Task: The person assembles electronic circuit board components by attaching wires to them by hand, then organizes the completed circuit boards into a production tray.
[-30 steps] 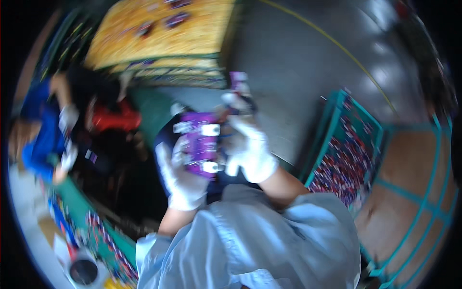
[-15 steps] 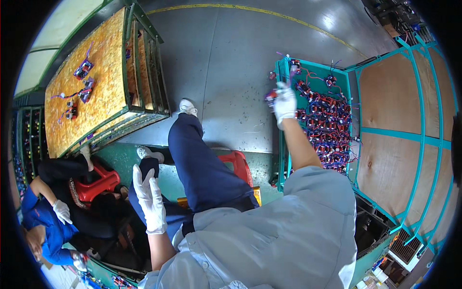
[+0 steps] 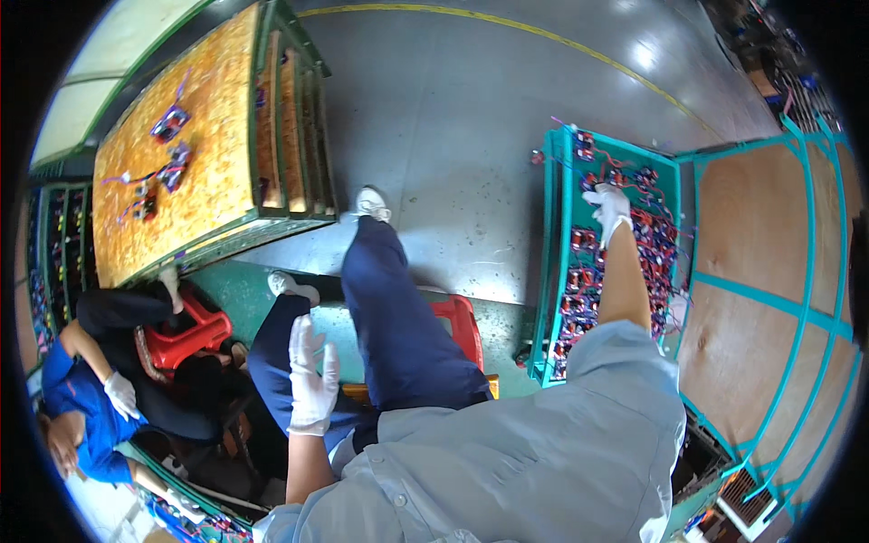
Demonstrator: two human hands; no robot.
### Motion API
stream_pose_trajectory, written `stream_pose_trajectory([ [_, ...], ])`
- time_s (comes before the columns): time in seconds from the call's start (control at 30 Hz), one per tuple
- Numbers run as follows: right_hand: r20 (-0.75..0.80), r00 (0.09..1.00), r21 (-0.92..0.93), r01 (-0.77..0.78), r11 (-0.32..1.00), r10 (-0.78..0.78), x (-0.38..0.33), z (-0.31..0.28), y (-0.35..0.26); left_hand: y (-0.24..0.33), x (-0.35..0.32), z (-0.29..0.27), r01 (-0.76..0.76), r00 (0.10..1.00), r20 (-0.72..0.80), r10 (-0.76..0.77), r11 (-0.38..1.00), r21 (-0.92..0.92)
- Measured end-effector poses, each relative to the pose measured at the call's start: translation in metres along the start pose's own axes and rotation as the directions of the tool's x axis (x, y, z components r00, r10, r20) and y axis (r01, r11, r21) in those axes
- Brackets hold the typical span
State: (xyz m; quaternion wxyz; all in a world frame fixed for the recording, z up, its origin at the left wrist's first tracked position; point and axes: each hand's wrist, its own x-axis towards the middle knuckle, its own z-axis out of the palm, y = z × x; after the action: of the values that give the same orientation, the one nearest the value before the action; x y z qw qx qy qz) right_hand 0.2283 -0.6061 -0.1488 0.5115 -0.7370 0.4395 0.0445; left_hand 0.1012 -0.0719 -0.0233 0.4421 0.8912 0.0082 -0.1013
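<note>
Right hand point(image 3: 608, 206): gloved white, stretched far forward, fingers pressed down among small red and purple parts point(image 3: 634, 237); grip on any one of them impossible to tell.
Tray point(image 3: 550, 271): teal, long axis running away from the body, far end pointing toward the yellow floor line point(image 3: 543, 36); filled with the parts.
Left hand point(image 3: 311, 378): gloved, fingers spread, holding nothing, above the left knee.
Nearby: red stool point(image 3: 462, 321) just left of the tray.
</note>
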Motion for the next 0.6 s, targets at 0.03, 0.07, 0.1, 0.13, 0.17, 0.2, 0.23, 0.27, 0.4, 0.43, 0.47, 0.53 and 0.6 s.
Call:
stream_pose_trajectory([
  [0.03,0.051,0.999,0.1,-0.023,0.995,0.018,-0.022,0.03,-0.018,0.002,0.001,0.0,-0.031,0.999,-0.014,0.031,0.999,0.008],
  [0.07,0.162,0.986,0.13,0.009,0.992,-0.03,-0.045,0.056,-0.036,-0.003,0.004,0.001,-0.092,0.996,0.002,0.092,0.99,0.111],
  [0.1,0.253,0.966,0.13,0.029,0.991,-0.061,-0.068,0.078,-0.06,-0.008,0.004,-0.003,-0.139,0.99,0.021,0.138,0.964,0.227],
  [0.13,0.337,0.929,0.157,0.103,0.982,-0.151,-0.082,0.103,-0.076,-0.012,0.001,-0.005,-0.058,0.998,0.027,0.054,0.982,0.182],
  [0.17,0.376,0.902,0.149,0.165,0.975,-0.21,-0.094,0.13,-0.093,-0.014,0.002,-0.004,0.014,1.0,0.026,-0.018,0.992,0.127],
  [0.2,0.394,0.88,0.032,0.276,0.961,-0.266,-0.1,0.155,-0.105,-0.013,0.007,-0.005,-0.042,0.999,-0.001,0.043,0.984,0.176],
  [0.23,0.465,0.818,0.057,0.355,0.933,-0.339,-0.127,0.178,-0.129,-0.013,0.009,-0.008,-0.092,0.995,-0.018,0.098,0.97,0.226],
  [0.27,0.531,0.755,0.13,0.377,0.917,-0.385,-0.139,0.205,-0.148,-0.012,0.011,-0.007,-0.104,0.99,-0.07,0.123,0.967,0.232],
  [0.4,0.566,0.314,0.292,0.788,0.542,-0.762,-0.199,0.321,-0.223,-0.025,0.001,-0.025,-0.005,0.99,-0.139,0.032,0.982,0.187],
  [0.43,0.532,0.243,0.219,0.886,0.409,-0.811,-0.213,0.349,-0.244,-0.031,-0.004,-0.027,0.026,0.988,-0.155,-0.001,0.987,0.158],
  [0.47,0.498,0.124,0.165,0.958,0.234,-0.859,-0.228,0.372,-0.266,-0.036,-0.008,-0.029,0.034,0.985,-0.175,-0.008,0.989,0.144],
  [0.53,0.59,0.051,0.12,0.981,0.15,-0.806,-0.259,0.422,-0.301,-0.049,-0.015,-0.03,0.138,0.974,-0.189,-0.126,0.989,0.056],
  [0.6,0.656,0.059,0.01,0.996,0.088,-0.752,-0.285,0.469,-0.329,-0.059,-0.021,-0.034,0.148,0.967,-0.21,-0.142,0.989,0.015],
])
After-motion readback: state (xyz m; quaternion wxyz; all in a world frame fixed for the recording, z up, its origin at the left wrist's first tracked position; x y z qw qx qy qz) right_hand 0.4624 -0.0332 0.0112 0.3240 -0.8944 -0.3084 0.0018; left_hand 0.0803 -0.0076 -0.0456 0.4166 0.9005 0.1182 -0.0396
